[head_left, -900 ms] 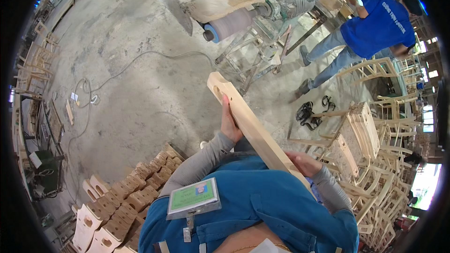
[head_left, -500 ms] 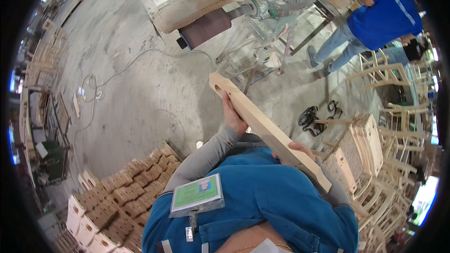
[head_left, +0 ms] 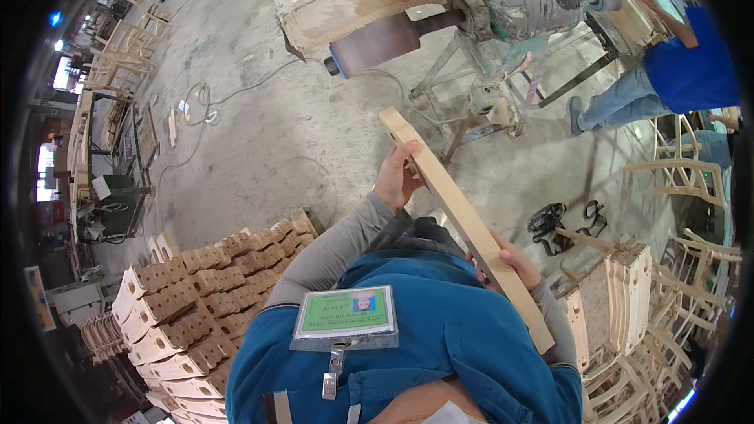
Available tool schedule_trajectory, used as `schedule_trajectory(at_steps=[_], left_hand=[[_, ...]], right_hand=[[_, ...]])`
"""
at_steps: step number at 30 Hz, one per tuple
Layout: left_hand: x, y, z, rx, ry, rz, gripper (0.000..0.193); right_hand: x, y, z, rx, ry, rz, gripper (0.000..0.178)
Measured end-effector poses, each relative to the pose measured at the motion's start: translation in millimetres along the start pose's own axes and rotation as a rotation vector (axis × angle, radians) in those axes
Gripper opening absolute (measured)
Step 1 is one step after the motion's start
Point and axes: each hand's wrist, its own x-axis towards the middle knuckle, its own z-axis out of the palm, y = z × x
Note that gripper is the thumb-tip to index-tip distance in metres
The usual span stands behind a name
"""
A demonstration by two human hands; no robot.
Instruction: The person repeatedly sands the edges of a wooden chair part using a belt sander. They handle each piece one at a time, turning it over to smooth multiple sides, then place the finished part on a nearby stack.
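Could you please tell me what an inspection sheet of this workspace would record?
Surface: grey floor, stained.
Job's things: pale wooden piece, held aslant.
Clutter: dark tangled items on the floor at right, kind unclear; stacked wooden parts at lower left.
Hands: left hand grips the piece's far part, right hand its near part.
Cables: thin cable, loose across the floor.
Surroundings: roller machine ahead; co-worker at right.

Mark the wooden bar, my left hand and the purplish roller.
Wooden bar (head_left: 458, 212): head view, middle of its long face.
Left hand (head_left: 394, 179): head view, middle of the hand.
Purplish roller (head_left: 378, 44): head view, middle of its curved side.
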Motion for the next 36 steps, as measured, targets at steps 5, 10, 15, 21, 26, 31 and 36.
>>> schedule_trajectory(at_steps=[5,10,15,21,26,31,36], left_hand=[[16.8,18.6,-20.3,0.024,-0.006,-0.087,0.044],[29.0,31.7,-20.1,-0.026,-0.056,-0.169,0.042],[39.7,51.7,-19.7,-0.082,-0.166,-0.247,0.039],[54.0,72.8,-10.0,-0.015,-0.277,-0.267,0.034],[76.9,78.5,0.2,-0.046,-0.308,-0.293,0.032],[94.4,83.2,3.1,-0.079,-0.301,-0.300,0.033],[96.3,83.4,3.7,-0.117,-0.282,-0.285,0.035]], right_hand=[[36.9,-15.5,13.6,-0.049,0.011,0.081,0.076],[47.1,-31.3,32.5,-0.074,0.119,0.145,0.072],[54.2,-56.6,63.2,-0.121,0.233,0.117,0.069],[68.3,-74.4,81.6,-0.178,0.312,0.075,0.070],[80.6,-96.1,85.7,-0.200,0.431,0.133,0.073],[94.4,-114.6,87.5,-0.222,0.431,0.122,0.073],[100.1,-118.3,83.3,-0.203,0.430,0.118,0.072]])
